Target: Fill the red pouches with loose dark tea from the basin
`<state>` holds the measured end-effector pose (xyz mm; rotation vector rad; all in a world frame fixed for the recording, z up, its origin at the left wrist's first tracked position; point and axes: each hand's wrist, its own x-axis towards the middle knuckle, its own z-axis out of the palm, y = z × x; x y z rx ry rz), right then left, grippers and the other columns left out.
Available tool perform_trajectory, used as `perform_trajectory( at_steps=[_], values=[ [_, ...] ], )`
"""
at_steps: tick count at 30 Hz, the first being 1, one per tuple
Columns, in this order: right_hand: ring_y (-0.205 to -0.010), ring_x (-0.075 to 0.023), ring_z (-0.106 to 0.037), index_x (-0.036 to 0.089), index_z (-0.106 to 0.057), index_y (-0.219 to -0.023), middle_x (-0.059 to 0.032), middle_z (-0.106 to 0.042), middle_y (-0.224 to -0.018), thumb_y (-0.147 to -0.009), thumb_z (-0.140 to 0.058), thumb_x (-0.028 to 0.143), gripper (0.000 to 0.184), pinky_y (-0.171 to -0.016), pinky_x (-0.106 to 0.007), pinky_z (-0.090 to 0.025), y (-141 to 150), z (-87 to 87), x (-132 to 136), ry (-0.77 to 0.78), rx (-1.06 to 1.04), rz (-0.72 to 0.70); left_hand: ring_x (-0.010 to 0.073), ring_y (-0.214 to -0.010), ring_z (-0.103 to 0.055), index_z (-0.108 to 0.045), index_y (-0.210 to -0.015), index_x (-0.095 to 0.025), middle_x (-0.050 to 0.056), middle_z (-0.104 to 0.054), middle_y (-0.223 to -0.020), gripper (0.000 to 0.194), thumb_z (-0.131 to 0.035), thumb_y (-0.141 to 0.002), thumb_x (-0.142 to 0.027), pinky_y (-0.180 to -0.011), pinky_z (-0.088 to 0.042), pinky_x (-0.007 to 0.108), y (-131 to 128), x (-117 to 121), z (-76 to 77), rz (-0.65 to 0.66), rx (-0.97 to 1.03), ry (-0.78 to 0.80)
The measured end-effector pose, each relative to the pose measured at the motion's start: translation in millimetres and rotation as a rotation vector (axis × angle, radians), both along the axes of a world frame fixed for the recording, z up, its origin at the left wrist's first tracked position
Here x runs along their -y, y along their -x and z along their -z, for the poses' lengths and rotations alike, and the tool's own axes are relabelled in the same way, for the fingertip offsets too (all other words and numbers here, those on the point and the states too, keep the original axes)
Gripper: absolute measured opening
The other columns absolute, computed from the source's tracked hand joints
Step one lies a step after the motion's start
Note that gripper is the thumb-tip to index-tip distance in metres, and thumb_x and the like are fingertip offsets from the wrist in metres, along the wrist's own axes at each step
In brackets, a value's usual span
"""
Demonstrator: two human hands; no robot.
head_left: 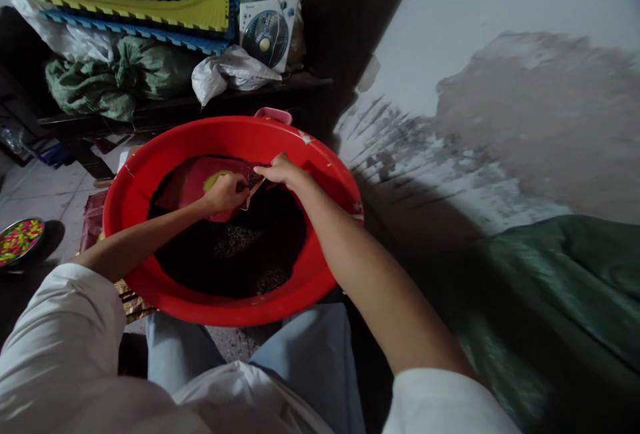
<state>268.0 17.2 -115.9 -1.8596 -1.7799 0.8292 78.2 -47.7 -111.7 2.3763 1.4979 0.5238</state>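
Note:
A large red plastic basin [150, 167] rests in front of my knees, holding a dark heap of small grains or seeds [240, 247]. Over its far side both my hands meet on a red packet [187, 184] with a yellow patch. My left hand [225, 193] is closed around the packet's edge. My right hand [277, 171] pinches the packet's top corner, fingers pressed together. What lies under the packet is hidden.
A green sack [540, 301] lies at the right on the stained concrete floor. Behind the basin a low shelf holds green bags [110, 77], yellow and blue foam mats [150, 14] and a fan box [267, 31]. A bowl of coloured bits [20, 239] sits at the left.

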Motion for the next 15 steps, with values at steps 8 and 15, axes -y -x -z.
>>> perform_trajectory(
  at_steps=[8, 15],
  values=[
    [-0.115, -0.0296, -0.073, 0.019, -0.067, -0.131, -0.0132, -0.078, -0.125, -0.105, -0.062, 0.025, 0.027, -0.109, -0.041, -0.057, -7, -12.4, -11, -0.437, -0.186, -0.034, 0.0229, -0.106, -0.077, -0.072, -0.127, -0.012, 0.015, -0.082, -0.118, 0.027, -0.059, -0.108, -0.027, -0.09, -0.058, 0.03, -3, 2, 3.5, -0.092, -0.008, 0.134],
    [-0.12, -0.0259, -0.07, 0.022, -0.066, -0.133, -0.0125, -0.074, -0.133, -0.115, -0.048, 0.039, 0.031, -0.108, -0.038, -0.056, -6, -24.4, -7, -0.643, -0.261, -0.066, 0.0237, -0.108, -0.077, -0.074, -0.126, -0.014, 0.014, -0.083, -0.119, 0.026, -0.062, -0.105, -0.023, -0.091, -0.058, 0.031, 19, -15, -4.9, -0.206, -0.016, 0.146]
  ],
)
